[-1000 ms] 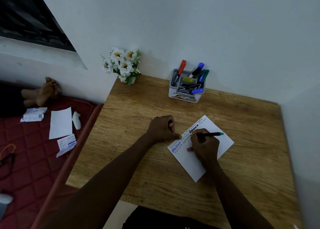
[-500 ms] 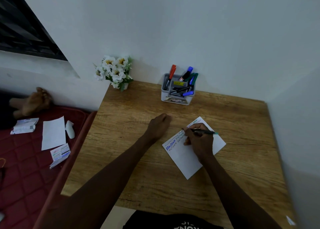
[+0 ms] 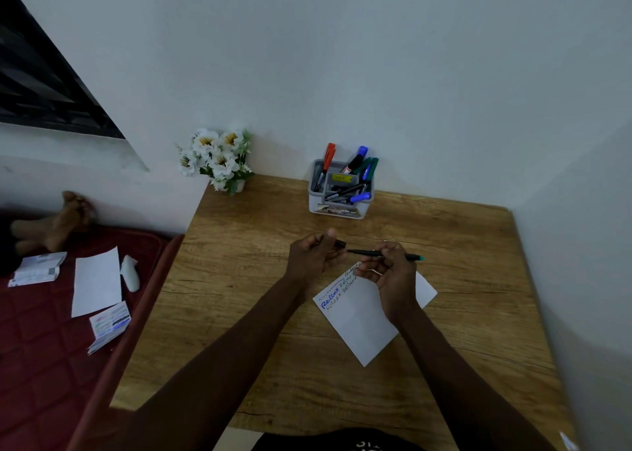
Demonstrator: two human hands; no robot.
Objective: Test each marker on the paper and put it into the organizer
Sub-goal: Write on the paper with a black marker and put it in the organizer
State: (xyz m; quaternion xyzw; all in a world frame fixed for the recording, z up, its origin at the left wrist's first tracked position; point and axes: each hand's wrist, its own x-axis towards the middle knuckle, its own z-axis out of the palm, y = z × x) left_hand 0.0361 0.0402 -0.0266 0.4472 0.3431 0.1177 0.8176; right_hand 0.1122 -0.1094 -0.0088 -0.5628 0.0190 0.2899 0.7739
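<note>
My right hand (image 3: 390, 273) pinches a thin black marker (image 3: 367, 253) with a teal end, held level above the desk with its tip pointing left. My left hand (image 3: 313, 255) grips the marker's black cap (image 3: 339, 244) just left of the tip, a small gap between them. Below my hands lies the white paper (image 3: 362, 320) with blue and black handwriting along its upper left edge. The grey organizer (image 3: 337, 208) stands at the back of the desk by the wall, holding several markers with red, blue and green caps.
A pot of white artificial flowers (image 3: 219, 158) stands at the desk's back left corner. Walls close in behind and on the right. Left of the wooden desk (image 3: 239, 279) is a red mattress (image 3: 41, 348) with papers and booklets; someone's feet rest at its far end.
My right hand lifted the marker off the paper and turned it level. My left hand rose from the desk and brought the cap up towards the marker tip.
</note>
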